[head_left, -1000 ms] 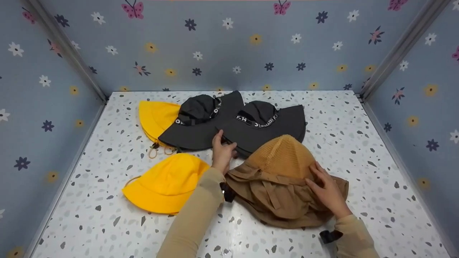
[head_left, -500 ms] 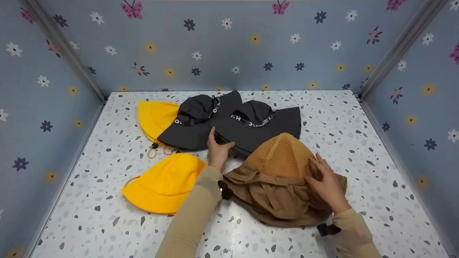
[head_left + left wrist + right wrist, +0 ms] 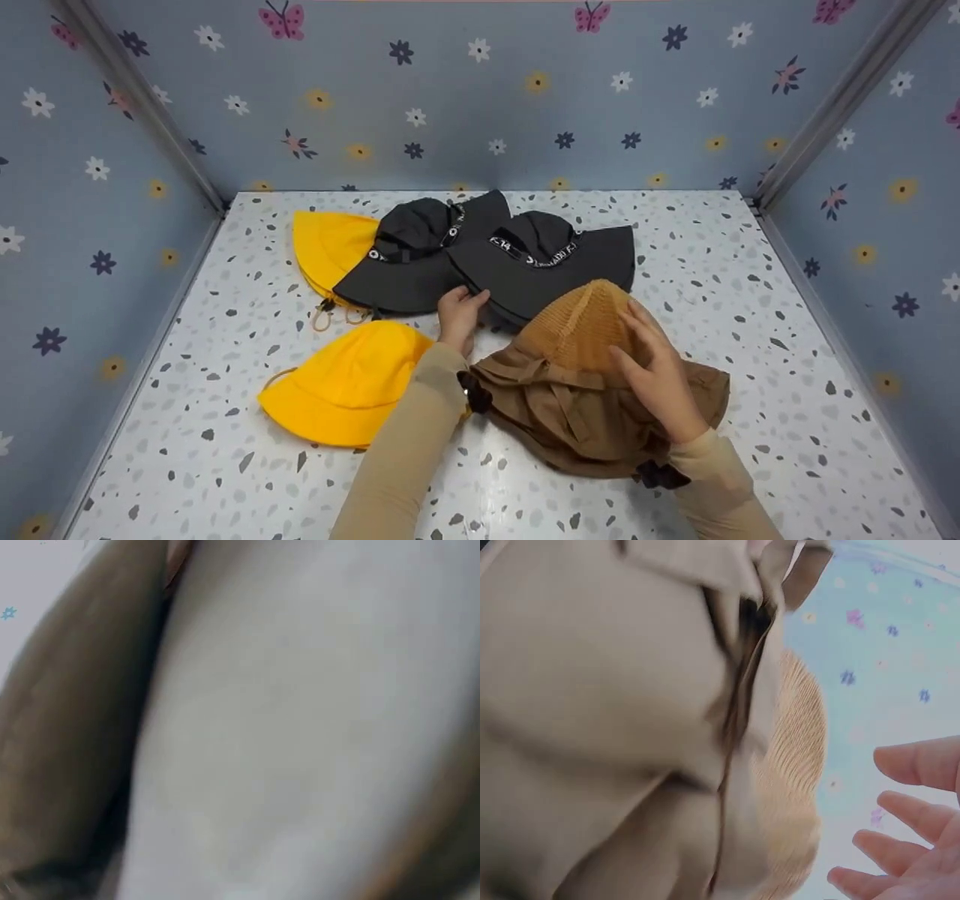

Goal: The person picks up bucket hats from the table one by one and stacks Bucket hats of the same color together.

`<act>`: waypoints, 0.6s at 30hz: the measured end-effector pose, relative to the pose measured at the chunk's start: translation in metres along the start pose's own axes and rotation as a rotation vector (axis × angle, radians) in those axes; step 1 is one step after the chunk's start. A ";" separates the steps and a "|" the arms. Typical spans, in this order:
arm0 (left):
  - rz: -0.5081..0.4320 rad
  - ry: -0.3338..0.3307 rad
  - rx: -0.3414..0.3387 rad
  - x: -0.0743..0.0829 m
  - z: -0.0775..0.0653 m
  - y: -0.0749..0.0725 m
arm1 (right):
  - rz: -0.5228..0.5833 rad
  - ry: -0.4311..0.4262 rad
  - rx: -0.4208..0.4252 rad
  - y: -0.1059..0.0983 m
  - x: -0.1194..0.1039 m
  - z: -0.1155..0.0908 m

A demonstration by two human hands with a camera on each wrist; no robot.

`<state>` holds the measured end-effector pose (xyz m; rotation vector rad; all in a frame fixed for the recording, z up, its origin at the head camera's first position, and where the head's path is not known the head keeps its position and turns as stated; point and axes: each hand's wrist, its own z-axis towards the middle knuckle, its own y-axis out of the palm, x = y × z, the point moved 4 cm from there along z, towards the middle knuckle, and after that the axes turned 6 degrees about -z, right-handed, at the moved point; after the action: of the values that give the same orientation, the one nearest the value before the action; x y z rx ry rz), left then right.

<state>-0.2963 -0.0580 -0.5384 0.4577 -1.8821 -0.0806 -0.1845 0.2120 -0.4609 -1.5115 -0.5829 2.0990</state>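
My left hand (image 3: 459, 319) is at the front edge of the right-hand dark grey bucket hat (image 3: 525, 281), its thumb and curled fingers pinching the brim. That hat overlaps a second dark grey hat (image 3: 412, 277) on its left; both have bands with white lettering. A brown sun hat (image 3: 577, 412) with a ribbed tan crown (image 3: 574, 330) stands at front right. Over the right side of its crown is my right hand (image 3: 660, 375), fingers spread and fairly straight. In the right wrist view, that hand (image 3: 915, 832) appears apart from the crown. Blur hides the left hand's work in its wrist view.
A yellow hat (image 3: 360, 382) lies at front left, beside my left forearm. Behind it, another yellow hat (image 3: 326, 244) with a cord is partly under the left dark hat. The speckled table (image 3: 780, 420) is enclosed by flowered panels (image 3: 480, 97) at the back and sides.
The right-hand dark hat shifted slightly left, then a little back. My left index finger has drawn in from its stretched position. My right hand has moved left and up over the tan crown.
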 end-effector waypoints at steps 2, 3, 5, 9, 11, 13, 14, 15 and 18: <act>-0.005 0.008 0.000 0.000 -0.001 0.001 | 0.034 -0.036 0.022 0.004 -0.007 0.001; -0.011 0.011 -0.003 0.000 -0.001 0.002 | 0.053 -0.048 0.027 0.006 -0.010 0.002; -0.023 0.012 -0.016 0.000 -0.001 0.005 | 0.090 -0.051 0.024 0.009 -0.015 0.003; -0.012 -0.013 -0.059 0.000 -0.003 0.010 | 0.156 -0.023 -0.004 0.016 -0.020 0.005; 0.019 -0.024 -0.077 0.000 -0.004 0.011 | 0.211 -0.014 -0.021 0.021 -0.023 0.007; 0.052 -0.016 -0.081 0.000 -0.003 0.012 | 0.262 -0.013 -0.036 0.028 -0.027 0.008; 0.070 -0.012 -0.076 0.001 -0.003 0.013 | 0.296 -0.009 -0.050 0.032 -0.029 0.008; 0.089 -0.003 -0.071 0.001 -0.003 0.012 | 0.341 -0.002 -0.066 0.037 -0.031 0.008; 0.115 0.038 -0.055 0.003 -0.004 0.012 | 0.433 0.037 -0.126 0.050 -0.036 0.007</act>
<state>-0.2969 -0.0476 -0.5316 0.3112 -1.8606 -0.0468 -0.1881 0.1498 -0.4617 -1.8798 -0.4065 2.3791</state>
